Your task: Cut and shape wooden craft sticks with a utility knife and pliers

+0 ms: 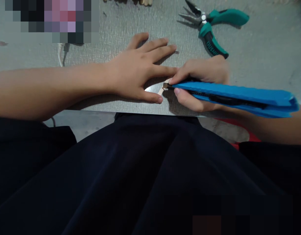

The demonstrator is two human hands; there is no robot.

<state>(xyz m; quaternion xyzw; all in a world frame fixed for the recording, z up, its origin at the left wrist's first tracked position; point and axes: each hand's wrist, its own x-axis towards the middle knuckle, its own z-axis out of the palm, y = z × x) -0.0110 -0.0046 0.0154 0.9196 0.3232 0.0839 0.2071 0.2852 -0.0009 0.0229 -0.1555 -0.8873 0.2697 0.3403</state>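
Note:
My right hand [199,76] grips a blue utility knife [238,94] near its blade end, the handle reaching out to the right. The knife's tip meets a small pale wooden stick [161,91] lying slantwise on the table near its front edge. My left hand [142,67] lies flat on the table with its fingers spread. Its thumb presses on the stick's lower end, and its index fingertip reaches the stick's upper end beside my right hand. Part of the stick is hidden by the knife and my fingers.
Needle-nose pliers [215,26] with green handles lie spread apart beyond my right hand. Pale wooden pieces [146,2] show at the top edge. A white cable [60,54] runs at the back left. The table's front edge [96,111] is close to my lap.

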